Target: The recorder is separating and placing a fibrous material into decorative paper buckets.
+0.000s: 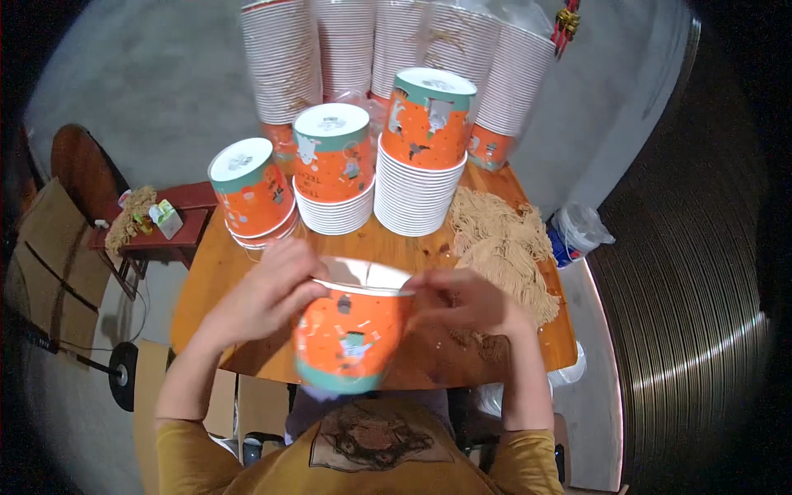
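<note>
- An orange paper tub (351,334) with a teal band round its base is held mouth up, leaning a little, over the near part of the wooden table (206,280).
- The left hand (276,289) pinches the tub's rim on the side toward the table's left end, thumb and fingers closed on it.
- The right hand (466,301) is at the rim on the side toward the table's right end, fingers bent; it is blurred, so I cannot tell whether they pinch the rim.
- Across the middle of the table stand three upside-down stacks of similar tubs: a short left stack (252,198), a taller middle stack (334,169) and the tallest, the right stack (417,186).
- Along the table's far edge rise tall plastic-wrapped stacks (285,74) with white rims.
- On the right part of the table lies a heap of tan cords (499,247).
- Beyond the table's left side is a dark red bench (198,198); beyond its right side, a pail (573,235).
</note>
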`<state>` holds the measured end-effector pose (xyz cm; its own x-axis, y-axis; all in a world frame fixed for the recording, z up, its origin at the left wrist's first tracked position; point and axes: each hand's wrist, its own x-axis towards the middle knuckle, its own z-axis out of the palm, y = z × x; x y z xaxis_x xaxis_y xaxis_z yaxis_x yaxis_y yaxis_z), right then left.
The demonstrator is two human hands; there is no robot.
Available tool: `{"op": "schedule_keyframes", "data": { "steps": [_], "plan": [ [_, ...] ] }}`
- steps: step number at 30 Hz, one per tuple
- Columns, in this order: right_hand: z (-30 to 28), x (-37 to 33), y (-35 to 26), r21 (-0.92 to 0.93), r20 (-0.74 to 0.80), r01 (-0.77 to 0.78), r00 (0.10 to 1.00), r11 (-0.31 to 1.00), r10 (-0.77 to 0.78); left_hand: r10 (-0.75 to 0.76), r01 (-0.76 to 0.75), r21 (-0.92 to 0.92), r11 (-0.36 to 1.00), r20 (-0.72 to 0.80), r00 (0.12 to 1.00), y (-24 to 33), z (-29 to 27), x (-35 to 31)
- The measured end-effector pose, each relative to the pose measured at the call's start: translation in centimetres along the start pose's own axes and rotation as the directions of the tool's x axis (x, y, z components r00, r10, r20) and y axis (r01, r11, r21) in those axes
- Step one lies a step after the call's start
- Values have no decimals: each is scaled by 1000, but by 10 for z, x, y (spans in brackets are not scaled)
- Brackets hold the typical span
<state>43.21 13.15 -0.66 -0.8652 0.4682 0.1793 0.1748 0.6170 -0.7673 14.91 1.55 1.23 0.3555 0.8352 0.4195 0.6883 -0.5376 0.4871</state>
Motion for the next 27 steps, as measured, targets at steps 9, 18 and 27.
{"op": "schedule_keyframes", "data": {
  "steps": [9,18,27],
  "plan": [
    [94,161,10,800,86,-24,994,599,-74,-336,13,-416,909,-715,613,-77,-140,-60],
    [128,264,49,963,37,-102,967,249,253,-454,287,-358,889,-602,656,-109,-95,-84],
    [109,248,18,386,50,-394,912,834,408,-200,334,103,937,-624,755,-161,-57,-37]
  ]
}}
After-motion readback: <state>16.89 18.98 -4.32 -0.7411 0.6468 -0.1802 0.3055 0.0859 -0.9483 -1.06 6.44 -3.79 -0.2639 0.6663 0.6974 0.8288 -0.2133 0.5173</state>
